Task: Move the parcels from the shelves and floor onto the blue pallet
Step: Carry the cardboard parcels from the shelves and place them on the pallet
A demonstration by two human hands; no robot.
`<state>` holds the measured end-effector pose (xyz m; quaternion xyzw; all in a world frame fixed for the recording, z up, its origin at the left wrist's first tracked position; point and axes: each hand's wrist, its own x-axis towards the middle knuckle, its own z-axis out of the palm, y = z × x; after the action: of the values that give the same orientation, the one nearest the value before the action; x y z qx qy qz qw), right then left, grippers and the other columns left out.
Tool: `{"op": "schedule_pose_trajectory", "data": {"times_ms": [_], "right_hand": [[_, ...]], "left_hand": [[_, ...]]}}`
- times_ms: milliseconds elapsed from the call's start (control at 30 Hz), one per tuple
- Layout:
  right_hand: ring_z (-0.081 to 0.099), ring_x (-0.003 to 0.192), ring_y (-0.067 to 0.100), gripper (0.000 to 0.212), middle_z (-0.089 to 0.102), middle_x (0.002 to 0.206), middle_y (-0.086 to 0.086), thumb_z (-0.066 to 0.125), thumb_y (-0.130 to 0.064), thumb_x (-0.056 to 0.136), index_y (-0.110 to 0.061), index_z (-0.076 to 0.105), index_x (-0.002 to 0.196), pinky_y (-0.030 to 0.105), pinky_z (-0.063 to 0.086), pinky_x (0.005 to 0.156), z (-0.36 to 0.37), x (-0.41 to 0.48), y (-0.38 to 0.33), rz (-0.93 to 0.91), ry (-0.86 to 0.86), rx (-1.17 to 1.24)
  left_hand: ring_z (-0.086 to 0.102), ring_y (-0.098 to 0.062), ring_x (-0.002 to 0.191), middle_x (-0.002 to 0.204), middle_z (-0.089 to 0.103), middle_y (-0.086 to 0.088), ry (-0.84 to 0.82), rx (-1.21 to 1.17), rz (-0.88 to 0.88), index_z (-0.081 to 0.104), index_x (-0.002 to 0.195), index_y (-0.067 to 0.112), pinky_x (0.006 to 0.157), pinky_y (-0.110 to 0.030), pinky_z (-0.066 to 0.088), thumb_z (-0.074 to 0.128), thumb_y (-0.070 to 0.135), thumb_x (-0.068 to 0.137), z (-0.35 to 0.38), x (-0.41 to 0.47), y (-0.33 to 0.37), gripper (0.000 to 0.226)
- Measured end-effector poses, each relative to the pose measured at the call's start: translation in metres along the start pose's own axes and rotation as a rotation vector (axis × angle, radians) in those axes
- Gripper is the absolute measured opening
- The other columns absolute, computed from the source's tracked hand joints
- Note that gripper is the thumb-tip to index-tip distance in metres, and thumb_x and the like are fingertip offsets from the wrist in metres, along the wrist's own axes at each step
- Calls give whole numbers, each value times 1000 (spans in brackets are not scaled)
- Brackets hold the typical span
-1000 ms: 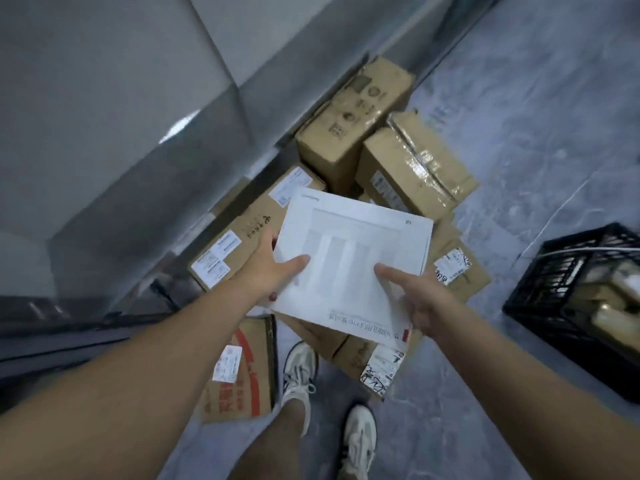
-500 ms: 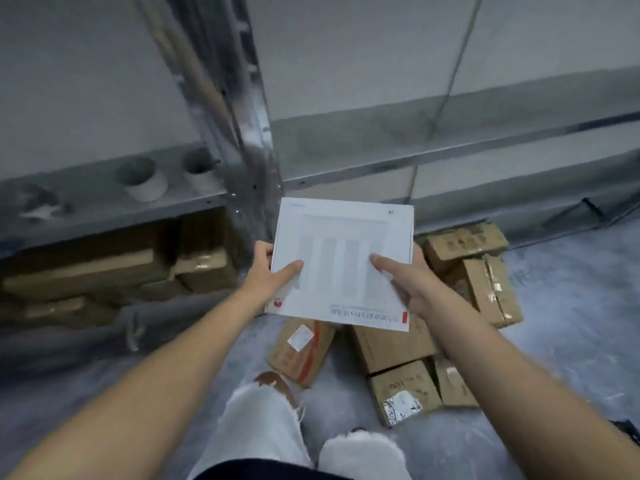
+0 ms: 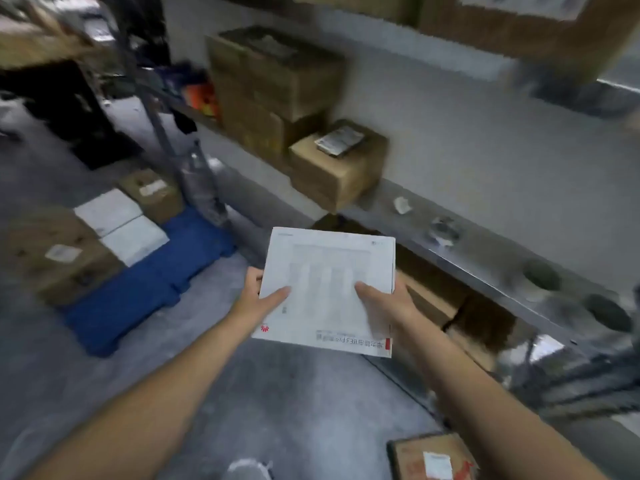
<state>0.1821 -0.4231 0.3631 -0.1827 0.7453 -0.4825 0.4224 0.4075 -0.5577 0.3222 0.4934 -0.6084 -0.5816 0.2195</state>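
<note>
I hold a flat white parcel (image 3: pixel 329 289) with a red logo in front of me, roughly level. My left hand (image 3: pixel 258 296) grips its left edge, thumb on top. My right hand (image 3: pixel 388 299) grips its right edge, thumb on top. The blue pallet (image 3: pixel 149 282) lies on the floor to the left, ahead of the parcel. On the pallet rest two white boxes (image 3: pixel 119 225), a large brown carton (image 3: pixel 59 254) and a smaller brown box (image 3: pixel 152 194).
A metal shelf (image 3: pixel 467 244) runs along the right with brown cartons (image 3: pixel 277 88) and a small box (image 3: pixel 337 164) on it, more boxes under it. A brown parcel (image 3: pixel 431 457) lies on the floor at bottom right. A black unit (image 3: pixel 69 112) stands far left.
My view has swung left from the pile of floor parcels by the wall to the shelf and the blue pallet. Both hands have kept hold of the white parcel.
</note>
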Motion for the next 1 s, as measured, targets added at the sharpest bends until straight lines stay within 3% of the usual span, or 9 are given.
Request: {"op": "schedule_pose_trajectory", "data": {"times_ms": [133,200,267,367,500,633,767,900,1000], "right_hand": [[67,106,28,54,68,119,7,79,-24,80,-16,57,128,52,53,94,129,51,-69,-139,-200,-2],[66,104,27,64,65,123,7,81,-29,78,-11,50,131,47,55,90,185,74,-95,-160,-231,-21],[63,100,21,76,57,121,0,80,-39,76,-15,37,134,36,56,76,232,93,-118,-148,-239,-64],[58,88,12,74,52,107,-7,78,-48,75,-26,30,127,24,43,57,288,124,-150,-148,-288,-127],[59,84,10,70,53,97,-11,78,-51,74,-28,33,121,24,42,56,347,174,-196,-186,-356,-177],[54,74,6,64,51,90,-9,78,-44,76,-18,34,114,22,37,53,404,227,-241,-211,-382,-178],[55,74,8,58,53,90,-7,77,-41,77,-18,34,109,24,37,52,463,276,-278,-226,-471,-246],[57,75,7,54,54,89,-11,74,-41,79,-23,35,111,25,42,57,521,316,-297,-220,-522,-285],[61,84,14,50,58,93,-10,75,-42,78,-24,40,110,34,49,78,572,345,-304,-265,-518,-360]], "left_hand": [[69,-7,89,107,66,6,223,-118,23,39,100,33,58,-18,52,73,37,86,-119,22,7,36],[67,-13,95,110,64,3,309,-151,34,40,103,30,60,-22,54,72,33,88,-164,34,11,35],[65,-15,101,114,62,3,388,-180,25,40,110,28,69,-31,56,70,31,89,-199,47,15,37],[63,-18,104,119,60,3,512,-215,-9,38,119,24,84,-44,56,69,30,90,-239,70,24,43],[63,-21,107,122,59,1,626,-262,-1,38,123,22,87,-43,56,68,27,91,-279,118,34,44],[65,-20,102,119,62,1,738,-312,-26,38,123,24,73,-29,55,68,25,91,-315,172,46,44],[64,-10,93,109,61,13,828,-277,-72,38,119,29,64,-19,52,70,29,89,-355,221,49,45],[64,-21,104,123,62,1,870,-207,-114,42,133,20,89,-42,57,69,34,90,-399,264,44,53],[65,-24,105,125,62,-2,867,-235,-121,41,136,18,90,-49,56,70,32,89,-438,295,35,57]]}}
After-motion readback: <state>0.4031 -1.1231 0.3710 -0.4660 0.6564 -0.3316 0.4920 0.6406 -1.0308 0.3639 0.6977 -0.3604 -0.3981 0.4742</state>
